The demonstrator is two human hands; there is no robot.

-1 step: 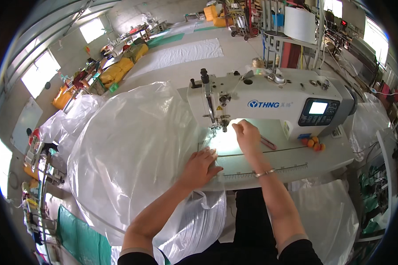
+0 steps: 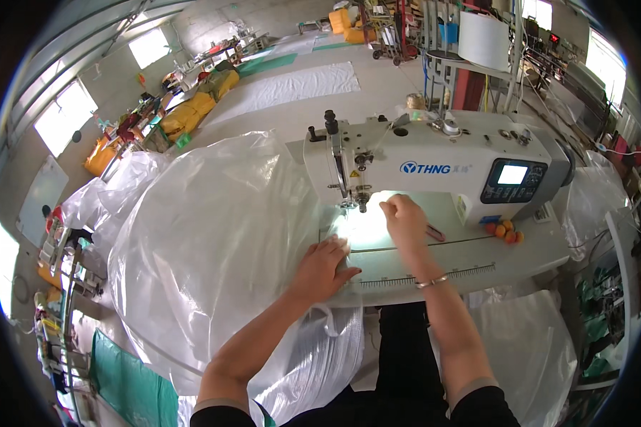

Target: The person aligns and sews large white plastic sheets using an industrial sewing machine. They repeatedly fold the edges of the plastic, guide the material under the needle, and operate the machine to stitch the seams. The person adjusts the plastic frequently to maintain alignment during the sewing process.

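A big translucent plastic sheet (image 2: 206, 228) is billowing across the left end of the counter (image 2: 527, 249) and spilling over its near edge. It is lying mostly to the left of the left hand (image 2: 322, 269) and reaching beyond it, with its right border running up against that hand. The left hand is resting low and flat there, its fingers lying together and its thumb pointing out to the right; how much of the sheet is lying under the palm, I cannot tell.

The right hand (image 2: 399, 215) is hovering over the bright patch below the sewing machine (image 2: 434, 146), just right of the presser foot (image 2: 362, 203). Its fingers are curling inward, thumb and forefinger closing to a narrow pinch; the glare is hiding whether anything thin is caught between them. The main spread of the sheet is lying to this hand's left, apart from it.

A bracelet (image 2: 431, 282) is circling the right wrist. A small pinkish tool (image 2: 435, 233) is lying just right of the right hand, and a printed ruler scale (image 2: 470, 271) is running along the counter's near side. Orange-red fruits (image 2: 509, 231) are clustering by the machine's base, below its lit display (image 2: 512, 174).
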